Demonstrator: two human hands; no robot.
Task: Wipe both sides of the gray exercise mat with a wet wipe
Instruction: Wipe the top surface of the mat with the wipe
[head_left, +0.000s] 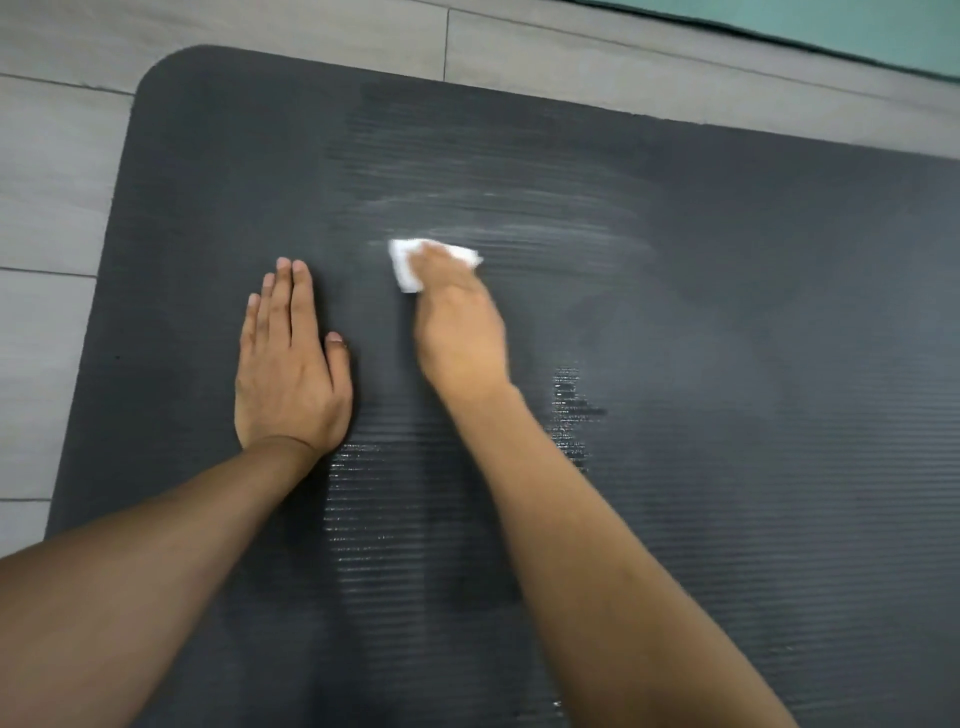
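Wiping stroke on the upper face of the mat. The right hand (457, 322) holds a small folded white wet wipe (410, 265) under its fingertips, pressing it against the dark gray ribbed foam exercise mat (727, 364); the hand is blurred, so exactly how the fingers lie over the wipe cannot be told. The left hand (288, 364) lies flat just to the left of the right hand, fingers straight and together, palm down on the mat, holding nothing. Beyond the right hand's fingertips, and on both sides of the right forearm, glossy damp streaks (467, 208) mark ground already covered; the mat to the left of the left hand and far to the right of the right hand looks matt and dry. The mat lies spread on a pale gray wood-plank floor (52, 182), its rounded corner ahead and left of the left hand. For a good stroke, judged from this view: keep the left palm weighted so the foam does not creep, run the wipe along the ribs in overlapping bands, and work outward toward the dry margins. The underside is presumably not yet wiped.
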